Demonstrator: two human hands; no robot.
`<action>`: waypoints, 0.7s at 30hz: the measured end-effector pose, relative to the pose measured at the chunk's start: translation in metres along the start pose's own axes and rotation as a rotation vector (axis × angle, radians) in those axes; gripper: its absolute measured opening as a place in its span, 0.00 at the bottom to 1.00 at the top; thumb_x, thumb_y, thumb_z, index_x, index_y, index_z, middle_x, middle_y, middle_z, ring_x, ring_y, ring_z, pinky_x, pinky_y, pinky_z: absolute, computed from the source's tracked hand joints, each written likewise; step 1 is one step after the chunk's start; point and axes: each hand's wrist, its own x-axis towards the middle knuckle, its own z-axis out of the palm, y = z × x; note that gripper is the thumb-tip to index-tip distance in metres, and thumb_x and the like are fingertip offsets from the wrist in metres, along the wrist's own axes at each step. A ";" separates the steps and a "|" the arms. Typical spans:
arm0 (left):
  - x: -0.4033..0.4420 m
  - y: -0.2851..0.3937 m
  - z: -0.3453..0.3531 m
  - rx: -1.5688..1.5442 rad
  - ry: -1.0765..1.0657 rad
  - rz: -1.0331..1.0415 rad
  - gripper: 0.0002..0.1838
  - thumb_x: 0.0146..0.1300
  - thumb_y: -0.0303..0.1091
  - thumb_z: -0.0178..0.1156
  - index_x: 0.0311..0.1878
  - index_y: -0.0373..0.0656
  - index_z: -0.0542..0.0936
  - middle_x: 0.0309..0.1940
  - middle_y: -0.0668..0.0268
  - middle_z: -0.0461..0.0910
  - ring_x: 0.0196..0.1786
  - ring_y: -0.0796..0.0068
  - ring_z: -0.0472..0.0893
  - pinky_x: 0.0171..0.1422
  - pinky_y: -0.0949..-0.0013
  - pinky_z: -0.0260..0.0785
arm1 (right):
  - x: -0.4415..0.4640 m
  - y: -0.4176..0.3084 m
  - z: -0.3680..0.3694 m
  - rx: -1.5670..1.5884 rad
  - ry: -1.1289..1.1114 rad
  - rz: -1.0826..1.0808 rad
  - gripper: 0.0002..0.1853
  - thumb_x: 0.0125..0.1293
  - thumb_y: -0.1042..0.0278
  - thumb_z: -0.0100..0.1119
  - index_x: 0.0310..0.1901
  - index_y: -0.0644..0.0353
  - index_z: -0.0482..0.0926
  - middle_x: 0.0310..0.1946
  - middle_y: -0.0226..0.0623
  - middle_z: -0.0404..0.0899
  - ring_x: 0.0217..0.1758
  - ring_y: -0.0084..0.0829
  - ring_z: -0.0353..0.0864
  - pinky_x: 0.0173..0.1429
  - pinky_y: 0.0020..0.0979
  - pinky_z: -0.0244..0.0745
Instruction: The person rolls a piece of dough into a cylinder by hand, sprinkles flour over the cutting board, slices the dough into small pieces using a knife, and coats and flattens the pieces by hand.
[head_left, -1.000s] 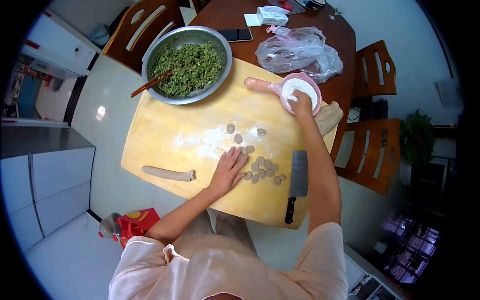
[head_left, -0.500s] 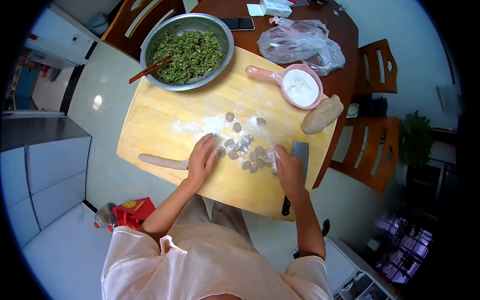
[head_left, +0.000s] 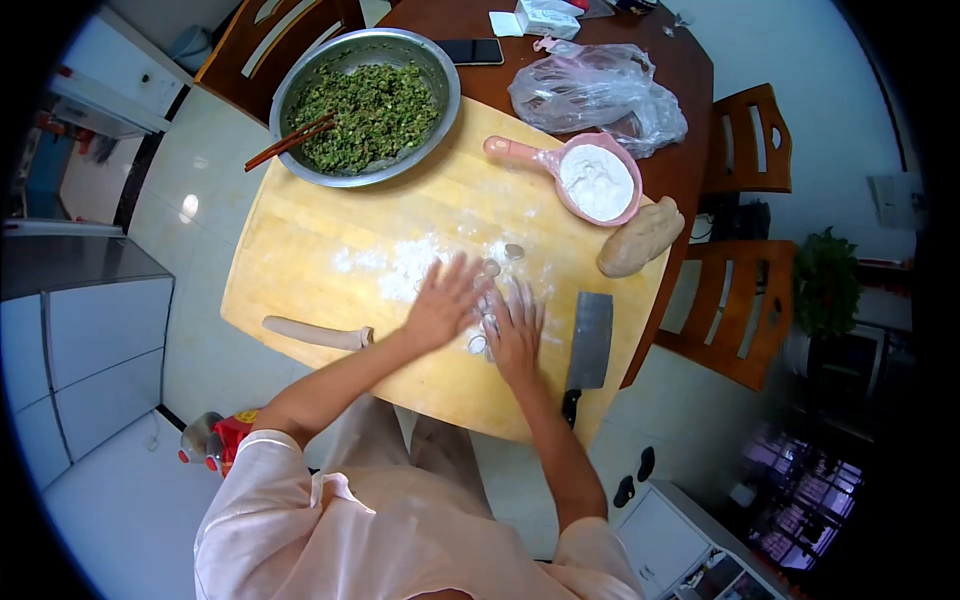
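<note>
Head view: left hand [head_left: 444, 305] back up, fingers spread wide, no grip seen; right hand [head_left: 515, 338] beside it, fingers straight and slightly parted, whether they hold anything underneath can't tell; dough pieces [head_left: 514, 251] mid-board [head_left: 285, 240], some partly hidden by the hands; cleaver [head_left: 592, 345] just right of right hand; log [head_left: 315, 332] off to the left; risks: bunched pieces could stick or squash if pressed, thin flour making it worse; wide sweep rightward could knock cleaver.

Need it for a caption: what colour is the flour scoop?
The scoop is pink, seen best in the head view.
</note>
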 end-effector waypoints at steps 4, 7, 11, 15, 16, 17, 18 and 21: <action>0.043 -0.036 -0.019 -0.062 0.088 -0.272 0.38 0.69 0.54 0.57 0.78 0.51 0.62 0.81 0.54 0.52 0.82 0.46 0.51 0.80 0.37 0.44 | 0.056 0.039 0.004 -0.073 0.006 -0.039 0.32 0.65 0.56 0.65 0.69 0.53 0.71 0.76 0.46 0.61 0.79 0.53 0.56 0.77 0.64 0.49; 0.043 -0.011 -0.007 -0.125 0.040 -0.157 0.38 0.68 0.56 0.58 0.77 0.53 0.63 0.80 0.53 0.53 0.82 0.45 0.51 0.80 0.36 0.44 | 0.047 0.051 -0.002 -0.051 0.044 0.006 0.32 0.65 0.53 0.64 0.69 0.53 0.72 0.75 0.47 0.62 0.78 0.55 0.57 0.76 0.65 0.48; -0.012 0.007 -0.020 -0.111 -0.097 0.152 0.42 0.63 0.61 0.60 0.79 0.59 0.62 0.82 0.57 0.49 0.83 0.46 0.50 0.80 0.35 0.44 | -0.019 0.023 -0.007 0.054 -0.019 -0.098 0.33 0.63 0.49 0.65 0.68 0.52 0.73 0.75 0.47 0.63 0.78 0.56 0.57 0.77 0.65 0.47; 0.011 -0.049 -0.032 -0.015 -0.033 -0.005 0.42 0.64 0.61 0.58 0.79 0.59 0.61 0.82 0.54 0.49 0.82 0.45 0.50 0.80 0.36 0.43 | 0.011 0.008 -0.003 -0.022 -0.057 -0.251 0.33 0.63 0.49 0.65 0.68 0.52 0.74 0.74 0.47 0.63 0.78 0.56 0.57 0.77 0.64 0.47; 0.027 -0.059 -0.035 0.003 0.003 -0.037 0.42 0.65 0.60 0.58 0.80 0.57 0.60 0.81 0.52 0.50 0.82 0.44 0.51 0.81 0.36 0.43 | 0.038 0.009 -0.001 -0.043 -0.043 -0.265 0.33 0.63 0.49 0.65 0.68 0.52 0.74 0.74 0.47 0.63 0.78 0.56 0.57 0.77 0.64 0.48; 0.042 -0.066 -0.032 -0.015 0.031 -0.087 0.42 0.66 0.60 0.57 0.80 0.55 0.59 0.81 0.52 0.51 0.82 0.44 0.51 0.81 0.36 0.43 | 0.062 0.014 0.000 -0.028 -0.034 -0.225 0.33 0.63 0.49 0.64 0.68 0.52 0.74 0.75 0.47 0.63 0.78 0.56 0.56 0.77 0.64 0.48; 0.052 -0.068 -0.026 -0.035 0.056 -0.136 0.42 0.67 0.60 0.57 0.80 0.53 0.59 0.81 0.52 0.52 0.81 0.44 0.51 0.81 0.36 0.43 | 0.084 0.021 0.000 -0.013 -0.028 -0.182 0.32 0.64 0.49 0.64 0.68 0.52 0.74 0.75 0.47 0.63 0.78 0.56 0.56 0.77 0.64 0.47; 0.072 -0.042 -0.006 -0.098 0.087 -0.123 0.42 0.68 0.60 0.57 0.79 0.49 0.59 0.80 0.53 0.53 0.82 0.45 0.51 0.81 0.36 0.43 | 0.082 0.038 -0.004 -0.011 0.017 -0.040 0.33 0.64 0.48 0.63 0.68 0.54 0.73 0.75 0.48 0.62 0.79 0.56 0.55 0.77 0.64 0.47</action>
